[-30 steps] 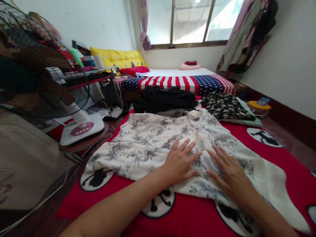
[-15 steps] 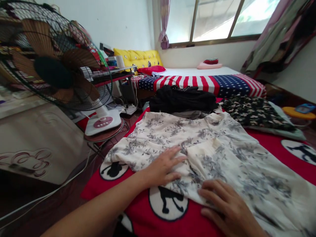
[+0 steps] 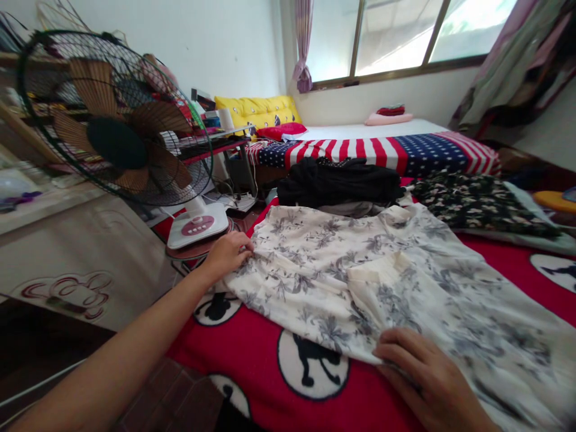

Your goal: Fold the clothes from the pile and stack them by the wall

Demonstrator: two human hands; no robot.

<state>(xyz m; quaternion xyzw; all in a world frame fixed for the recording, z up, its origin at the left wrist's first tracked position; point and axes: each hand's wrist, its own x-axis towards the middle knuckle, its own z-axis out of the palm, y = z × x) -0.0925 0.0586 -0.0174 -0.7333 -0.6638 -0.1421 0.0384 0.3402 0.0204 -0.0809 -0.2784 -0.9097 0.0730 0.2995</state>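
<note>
A white shirt (image 3: pixel 310 252) with grey floral print lies spread on a red blanket (image 3: pixel 252 354) with round white-and-black patches. One sleeve, its cream cuff (image 3: pixel 378 270) uppermost, is folded across the middle of the shirt. At the shirt's far left edge, my left hand (image 3: pixel 231 255) is closed with its fingertips pinching the fabric. Close to me on the right, my right hand (image 3: pixel 425 366) grips the near edge of the shirt, thumb underneath and fingers on top.
Black clothes (image 3: pixel 337 182) lie piled just beyond the shirt. A dark floral cushion-like bundle (image 3: pixel 481 201) sits to their right. On the left, a fan (image 3: pixel 117 143) stands on a stool beside a cabinet (image 3: pixel 90 252). Behind is a bed with a striped, starred cover (image 3: pixel 355 153).
My left hand has moved left and away from me, from lying flat on the shirt to pinching its left edge. My right hand has closed on the near edge. The view has shifted slightly left.
</note>
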